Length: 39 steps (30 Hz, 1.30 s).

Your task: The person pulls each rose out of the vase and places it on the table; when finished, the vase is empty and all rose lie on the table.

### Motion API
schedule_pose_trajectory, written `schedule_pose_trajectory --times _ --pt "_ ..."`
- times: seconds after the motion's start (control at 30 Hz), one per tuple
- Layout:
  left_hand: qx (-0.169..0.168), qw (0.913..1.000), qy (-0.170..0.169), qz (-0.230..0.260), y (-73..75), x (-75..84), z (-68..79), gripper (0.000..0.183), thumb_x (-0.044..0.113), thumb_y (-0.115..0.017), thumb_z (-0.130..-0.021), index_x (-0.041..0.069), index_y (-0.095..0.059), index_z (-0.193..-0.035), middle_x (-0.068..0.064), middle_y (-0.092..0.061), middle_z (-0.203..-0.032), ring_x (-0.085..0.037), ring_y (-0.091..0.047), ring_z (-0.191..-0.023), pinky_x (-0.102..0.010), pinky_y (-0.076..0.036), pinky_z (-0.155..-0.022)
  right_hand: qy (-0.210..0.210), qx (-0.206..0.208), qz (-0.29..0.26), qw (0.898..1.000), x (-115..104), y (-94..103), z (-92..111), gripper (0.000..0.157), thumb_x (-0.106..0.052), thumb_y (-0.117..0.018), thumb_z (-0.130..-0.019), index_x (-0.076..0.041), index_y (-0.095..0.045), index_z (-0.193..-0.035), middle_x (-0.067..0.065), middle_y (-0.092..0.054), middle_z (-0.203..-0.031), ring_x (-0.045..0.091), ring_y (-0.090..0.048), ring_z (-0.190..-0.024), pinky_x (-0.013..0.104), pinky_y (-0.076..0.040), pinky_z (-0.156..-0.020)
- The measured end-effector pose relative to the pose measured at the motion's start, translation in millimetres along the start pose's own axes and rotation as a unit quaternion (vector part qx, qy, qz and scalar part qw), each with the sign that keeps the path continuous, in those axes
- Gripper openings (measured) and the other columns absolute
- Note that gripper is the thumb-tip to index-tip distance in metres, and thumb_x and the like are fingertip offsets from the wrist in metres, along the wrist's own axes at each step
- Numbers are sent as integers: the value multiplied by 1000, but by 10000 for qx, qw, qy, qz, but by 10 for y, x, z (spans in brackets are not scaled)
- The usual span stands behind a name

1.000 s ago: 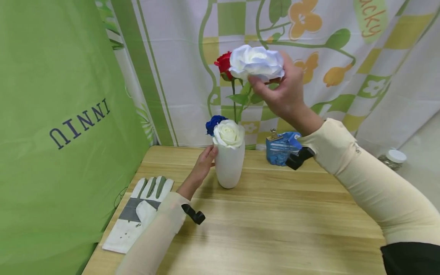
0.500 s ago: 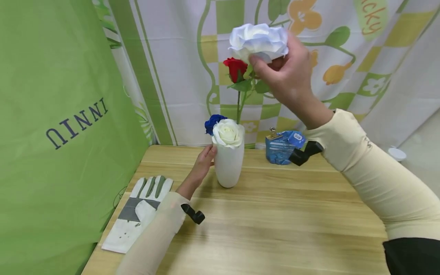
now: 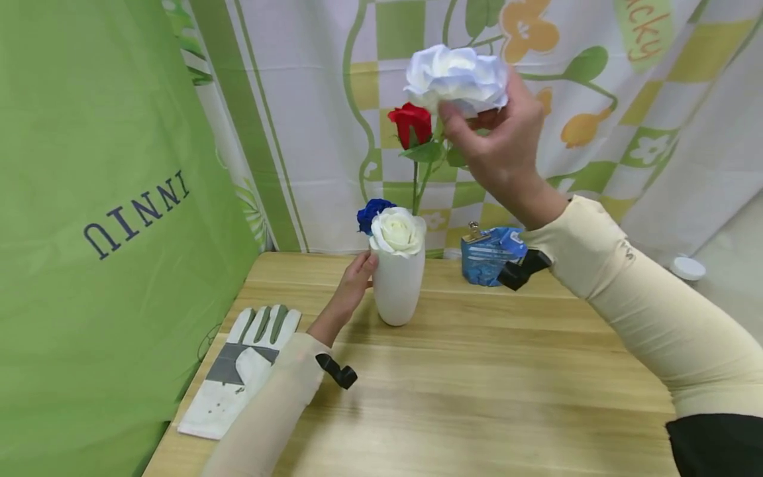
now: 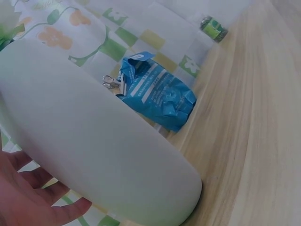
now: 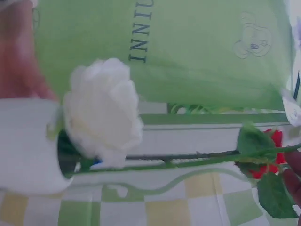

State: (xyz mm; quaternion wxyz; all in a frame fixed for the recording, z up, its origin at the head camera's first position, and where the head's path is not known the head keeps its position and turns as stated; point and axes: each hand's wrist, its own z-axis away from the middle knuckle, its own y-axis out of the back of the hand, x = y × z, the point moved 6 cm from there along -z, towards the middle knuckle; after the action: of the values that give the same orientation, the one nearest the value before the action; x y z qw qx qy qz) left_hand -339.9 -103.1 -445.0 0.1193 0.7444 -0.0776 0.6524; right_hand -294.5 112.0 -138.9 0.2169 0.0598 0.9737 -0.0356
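Observation:
High in the head view, my right hand (image 3: 501,146) pinches a pale blue-white artificial rose (image 3: 456,76) just under its bloom. That rose's green stem (image 5: 202,162) runs down to the mouth of a white vase (image 3: 399,288), beside the darker stem of a red rose (image 3: 412,126). A cream-white rose (image 3: 397,230) and a blue one (image 3: 373,215) sit low at the rim. The vase stands upright on the table, and my left hand (image 3: 352,288) holds its left side. In the left wrist view, several fingers (image 4: 49,193) lie along the vase wall.
A white-and-grey work glove (image 3: 238,371) lies on the wooden table (image 3: 477,384) at left. Behind the vase to the right stands a blue pouch (image 3: 489,255) with a metal clip. A jar with a white lid (image 3: 688,268) is at far right. Curtains hang behind.
My right hand has risen with the pale rose, then shifted slightly right. The red rose has moved a little right and lower. My left hand and the vase stay put.

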Motion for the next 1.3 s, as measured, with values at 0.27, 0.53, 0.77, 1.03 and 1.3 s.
schedule_pose_trajectory --times 0.27,0.53,0.77,1.03,1.3 --pt "10 10000 23 -20 21 -14 -10 104 87 -48 -80 9 -42 -149 -15 -46 -152 -33 -41 -143 -58 -42 -111 -81 22 -244 9997 -35 12 -136 40 -8 -71 -76 6 -62 -112 -2 -67 -91 7 -64 -65 16 -54 -58" --pt "24 10000 37 26 16 -20 -16 98 82 -48 -85 8 -41 -149 -16 -46 -152 -33 -41 -143 -59 -40 -112 -163 53 -89 9998 44 51 -11 40 -8 -72 -76 6 -63 -113 -3 -68 -92 8 -62 -66 17 -53 -58" --pt "31 10000 82 8 -2 -40 -20 96 82 -48 -86 10 -41 -150 -14 -45 -153 -32 -41 -143 -58 -41 -112 -299 274 249 9989 15 116 -9 41 -12 -72 -75 4 -64 -112 -4 -68 -91 8 -65 -68 16 -55 -61" --pt "54 9999 53 124 46 -57 -9 71 62 -37 -102 7 -42 -148 -18 -47 -151 -35 -42 -142 -58 -41 -112 -124 -490 393 9979 -35 24 -40 37 -10 -72 -81 4 -63 -115 -7 -68 -93 6 -65 -66 16 -54 -58" --pt "140 9998 -19 170 26 -57 35 65 50 -16 -109 5 -43 -147 -21 -49 -148 -39 -44 -140 -58 -40 -113 -622 -960 716 9909 44 -25 56 43 -10 -72 -85 7 -59 -122 -6 -66 -98 5 -67 -72 16 -57 -63"
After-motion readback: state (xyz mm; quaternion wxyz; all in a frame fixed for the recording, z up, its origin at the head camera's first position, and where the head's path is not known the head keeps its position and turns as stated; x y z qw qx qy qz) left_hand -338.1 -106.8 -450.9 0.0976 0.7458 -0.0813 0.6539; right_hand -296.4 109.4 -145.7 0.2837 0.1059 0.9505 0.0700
